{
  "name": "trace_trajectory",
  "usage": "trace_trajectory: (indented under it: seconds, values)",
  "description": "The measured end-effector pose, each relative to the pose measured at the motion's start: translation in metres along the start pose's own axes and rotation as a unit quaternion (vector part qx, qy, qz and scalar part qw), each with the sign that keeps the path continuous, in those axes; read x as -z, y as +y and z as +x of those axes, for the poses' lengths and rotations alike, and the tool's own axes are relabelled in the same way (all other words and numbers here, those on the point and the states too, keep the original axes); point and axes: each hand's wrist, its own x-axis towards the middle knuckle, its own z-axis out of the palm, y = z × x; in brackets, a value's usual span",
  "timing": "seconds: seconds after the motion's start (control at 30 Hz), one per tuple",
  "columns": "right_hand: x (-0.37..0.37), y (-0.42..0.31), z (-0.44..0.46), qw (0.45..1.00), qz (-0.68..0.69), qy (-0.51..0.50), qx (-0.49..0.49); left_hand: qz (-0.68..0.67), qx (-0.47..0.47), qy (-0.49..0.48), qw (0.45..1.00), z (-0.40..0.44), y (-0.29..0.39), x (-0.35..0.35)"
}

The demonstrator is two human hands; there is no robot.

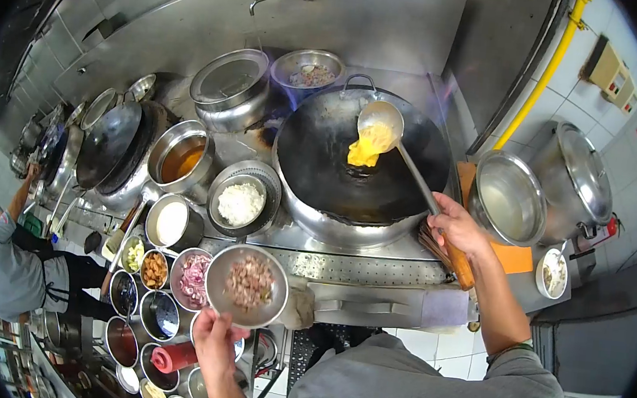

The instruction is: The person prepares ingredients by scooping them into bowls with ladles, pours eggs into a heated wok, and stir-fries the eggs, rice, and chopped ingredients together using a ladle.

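In the head view, my right hand (pixel 456 226) is closed round the wooden handle of a ladle (pixel 413 170). The ladle's bowl is over a large black wok (pixel 322 161), with yellow egg (pixel 369 146) at its lip and on the wok's surface below. My left hand (pixel 214 339) grips the near rim of a metal bowl (pixel 275 302), held above the containers at the counter's front. Chopped pinkish-brown meat (pixel 249 282) lies in this bowl. Close by, a pot of sliced red onion (pixel 194 279) is partly covered by the bowl.
Left of the wok stand a bowl of white rice (pixel 241 205), a pot of brown liquid (pixel 182 161) and a lidded pot (pixel 229 87). A red squeeze bottle (pixel 174 356) lies among several sauce pots. On the right is a large steel bowl (pixel 508 198). Another person (pixel 16 270) works at far left.
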Motion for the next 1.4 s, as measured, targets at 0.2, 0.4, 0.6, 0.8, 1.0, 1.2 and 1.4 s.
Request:
trace_trajectory:
  seconds: [0.2, 0.4, 0.6, 0.8, 1.0, 1.2, 1.4]
  values:
    - [-0.023, 0.005, 0.019, 0.996, -0.091, 0.006, 0.022, -0.021, 0.039, -0.015, 0.999, -0.012, -0.003, 0.029]
    - [-0.006, 0.008, -0.003, 0.994, -0.104, 0.007, -0.008, -0.039, 0.055, -0.047, 0.997, 0.005, -0.022, 0.032]
    - [0.0, 0.005, -0.012, 0.995, -0.067, -0.059, -0.033, -0.008, 0.054, -0.049, 0.997, 0.023, -0.016, 0.002]
    - [-0.003, 0.016, 0.015, 0.986, -0.162, 0.028, 0.04, 0.024, 0.003, -0.054, 0.998, 0.052, -0.014, -0.049]
    - [0.048, 0.011, -0.017, 0.986, -0.154, -0.068, -0.004, 0.072, -0.031, -0.061, 0.995, 0.083, -0.008, -0.093]
    - [0.033, 0.008, 0.014, 0.978, -0.203, -0.026, 0.043, 0.128, -0.075, -0.083, 0.985, 0.117, -0.011, -0.156]
    - [0.09, 0.003, -0.013, 0.961, -0.267, -0.057, 0.033, 0.19, -0.119, -0.09, 0.97, 0.151, -0.014, -0.188]
